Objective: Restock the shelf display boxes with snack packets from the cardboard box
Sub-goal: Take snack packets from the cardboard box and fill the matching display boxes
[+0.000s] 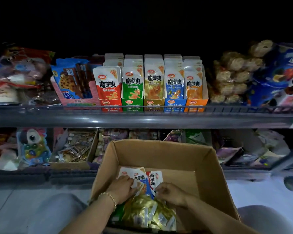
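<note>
Reaching into cardboard box [210,166], left hand [122,188] gripping snack packets [139,179], right hand [171,193] pinching one

A retail shop aisle is indicated. Tiered grey shelving [142,118] is stocked with packaged snacks; five colour-coded display boxes [153,103] are lined up facing outward, and bagged goods [233,76] are stacked alongside.

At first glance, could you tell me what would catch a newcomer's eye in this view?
The row of five display boxes, red, green, gold, blue and orange, stands brightly lit on the upper shelf. Below, both hands, left hand and right hand, sort snack packets inside the open cardboard box.
</note>
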`<action>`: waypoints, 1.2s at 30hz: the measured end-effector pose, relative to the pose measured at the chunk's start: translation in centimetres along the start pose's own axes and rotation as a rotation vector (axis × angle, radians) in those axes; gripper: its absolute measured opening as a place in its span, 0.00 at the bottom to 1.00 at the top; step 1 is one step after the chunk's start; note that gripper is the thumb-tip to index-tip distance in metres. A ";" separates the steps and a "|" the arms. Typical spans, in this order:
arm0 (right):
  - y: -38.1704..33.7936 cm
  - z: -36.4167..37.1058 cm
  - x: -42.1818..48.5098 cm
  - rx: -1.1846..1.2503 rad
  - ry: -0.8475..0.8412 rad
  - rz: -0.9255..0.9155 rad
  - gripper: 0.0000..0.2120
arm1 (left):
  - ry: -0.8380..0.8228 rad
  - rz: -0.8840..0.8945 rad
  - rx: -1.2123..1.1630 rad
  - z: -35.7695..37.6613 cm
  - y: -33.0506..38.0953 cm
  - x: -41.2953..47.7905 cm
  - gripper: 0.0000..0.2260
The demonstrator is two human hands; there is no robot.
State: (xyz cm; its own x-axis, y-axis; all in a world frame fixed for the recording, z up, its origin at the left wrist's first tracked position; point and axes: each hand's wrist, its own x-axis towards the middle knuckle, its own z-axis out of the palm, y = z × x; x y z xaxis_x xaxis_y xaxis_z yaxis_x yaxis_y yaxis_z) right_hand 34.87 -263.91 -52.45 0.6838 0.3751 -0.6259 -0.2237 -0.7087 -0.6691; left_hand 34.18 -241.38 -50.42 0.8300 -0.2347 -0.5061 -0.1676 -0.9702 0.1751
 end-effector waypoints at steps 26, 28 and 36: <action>1.0 -1.8 -2.8 0.324 0.400 -0.112 0.11 | 0.125 -0.056 -0.375 -0.1 1.6 -2.5 0.29; 0.5 -3.4 -4.1 0.344 0.472 -0.144 0.09 | 0.137 -0.045 -0.453 -1.0 2.0 -2.7 0.31; -1.9 -6.5 -6.7 0.687 0.584 -0.233 0.07 | -0.016 -0.001 -0.878 -4.1 3.9 -4.5 0.31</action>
State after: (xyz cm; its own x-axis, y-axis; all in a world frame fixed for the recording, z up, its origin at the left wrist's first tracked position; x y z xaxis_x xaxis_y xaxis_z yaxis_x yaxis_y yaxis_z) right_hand 35.24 -268.96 -44.31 0.9624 -0.0287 -0.2702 -0.2716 -0.0739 -0.9596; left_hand 31.99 -243.90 -43.97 0.8212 -0.2408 -0.5173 0.3087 -0.5750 0.7577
